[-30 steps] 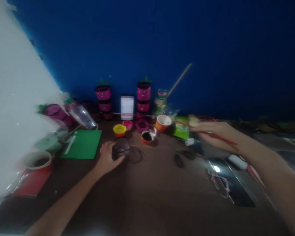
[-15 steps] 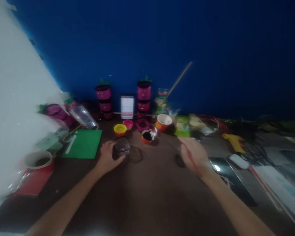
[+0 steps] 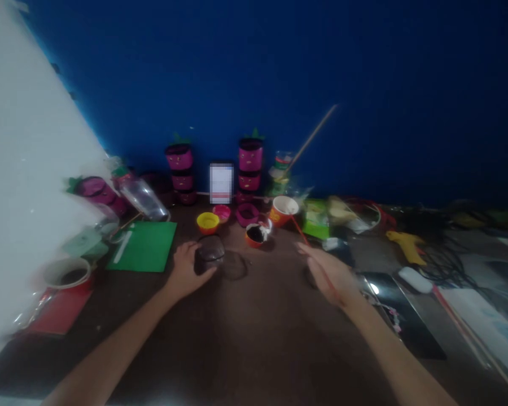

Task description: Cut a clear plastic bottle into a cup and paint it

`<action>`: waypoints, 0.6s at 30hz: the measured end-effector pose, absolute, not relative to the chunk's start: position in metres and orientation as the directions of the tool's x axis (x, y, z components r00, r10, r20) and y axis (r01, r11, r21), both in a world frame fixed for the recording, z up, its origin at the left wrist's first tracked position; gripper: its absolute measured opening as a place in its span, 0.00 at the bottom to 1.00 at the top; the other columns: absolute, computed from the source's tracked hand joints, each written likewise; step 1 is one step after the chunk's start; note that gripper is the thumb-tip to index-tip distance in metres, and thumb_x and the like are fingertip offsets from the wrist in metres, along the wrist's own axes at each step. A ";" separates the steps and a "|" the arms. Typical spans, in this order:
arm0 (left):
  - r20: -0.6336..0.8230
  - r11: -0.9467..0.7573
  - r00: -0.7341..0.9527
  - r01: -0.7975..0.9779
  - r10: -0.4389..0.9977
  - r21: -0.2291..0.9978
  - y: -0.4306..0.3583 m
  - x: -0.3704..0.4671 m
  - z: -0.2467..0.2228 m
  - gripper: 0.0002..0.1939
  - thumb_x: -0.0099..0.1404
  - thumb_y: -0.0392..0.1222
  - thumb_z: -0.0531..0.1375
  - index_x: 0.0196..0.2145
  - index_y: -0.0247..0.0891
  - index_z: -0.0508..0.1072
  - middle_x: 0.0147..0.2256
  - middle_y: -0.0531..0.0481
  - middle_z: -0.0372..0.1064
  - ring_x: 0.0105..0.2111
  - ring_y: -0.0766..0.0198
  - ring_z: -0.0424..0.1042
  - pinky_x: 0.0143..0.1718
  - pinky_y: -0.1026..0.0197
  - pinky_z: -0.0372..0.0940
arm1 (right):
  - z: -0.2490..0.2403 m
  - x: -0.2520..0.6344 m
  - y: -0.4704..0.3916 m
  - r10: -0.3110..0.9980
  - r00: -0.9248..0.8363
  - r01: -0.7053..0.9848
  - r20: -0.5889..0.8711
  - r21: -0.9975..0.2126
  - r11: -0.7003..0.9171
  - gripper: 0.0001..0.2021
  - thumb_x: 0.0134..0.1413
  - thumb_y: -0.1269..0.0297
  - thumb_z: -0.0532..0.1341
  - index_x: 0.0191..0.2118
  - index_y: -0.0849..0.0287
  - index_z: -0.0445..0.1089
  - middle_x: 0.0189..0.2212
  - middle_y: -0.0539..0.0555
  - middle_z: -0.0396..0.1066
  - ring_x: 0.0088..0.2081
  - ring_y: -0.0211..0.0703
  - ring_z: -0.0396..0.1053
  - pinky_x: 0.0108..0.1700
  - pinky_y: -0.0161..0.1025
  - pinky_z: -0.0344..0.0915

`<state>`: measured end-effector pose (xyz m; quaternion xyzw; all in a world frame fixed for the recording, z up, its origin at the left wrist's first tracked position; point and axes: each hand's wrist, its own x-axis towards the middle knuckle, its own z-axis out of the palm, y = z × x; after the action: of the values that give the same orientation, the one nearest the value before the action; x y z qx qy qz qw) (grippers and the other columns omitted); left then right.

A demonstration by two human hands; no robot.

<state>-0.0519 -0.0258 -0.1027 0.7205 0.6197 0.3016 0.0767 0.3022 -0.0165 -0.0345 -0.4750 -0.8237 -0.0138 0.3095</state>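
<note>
My left hand (image 3: 189, 269) is wrapped round the left side of a clear plastic cup (image 3: 210, 252) with a dark rim, which rests on the brown table (image 3: 254, 338). Between the fingers of my right hand (image 3: 331, 275) is a thin red brush (image 3: 300, 230), its front end pointing up and left towards an orange paper cup (image 3: 281, 213). A small orange bowl with dark paint (image 3: 254, 235) and a white rim sits between my hands. Behind the clear cup stand a yellow bowl (image 3: 207, 224) and a pink bowl (image 3: 222, 213).
Purple decorated holders (image 3: 250, 163) and a blurred phone screen (image 3: 221, 183) line the blue wall. At left are a green sheet (image 3: 146, 248), a clear bottle (image 3: 144, 197) and a red cup (image 3: 70, 276). To the right lie a black tablet (image 3: 406, 316) and a yellow glue gun (image 3: 406, 246).
My right hand has turned, and the red brush now points forward and left, past its fingertips. A small white-and-dark object beyond this hand has come into view. My left hand stays at the clear cup.
</note>
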 end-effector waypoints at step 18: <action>0.376 -0.247 0.063 0.851 0.924 0.464 -0.025 -0.053 -0.106 0.31 0.51 0.53 0.62 0.50 0.36 0.61 0.47 0.39 0.60 0.48 0.46 0.62 0.48 0.44 0.59 | -0.061 0.304 -0.011 0.677 -0.217 0.765 0.704 -0.308 0.565 0.17 0.57 0.68 0.51 0.51 0.59 0.66 0.42 0.60 0.74 0.43 0.50 0.71 0.46 0.48 0.68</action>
<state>-0.0529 -0.0253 -0.1058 0.7266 0.6108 0.3087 0.0595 0.3040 -0.0111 -0.0610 -0.4632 -0.7782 -0.0524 0.4210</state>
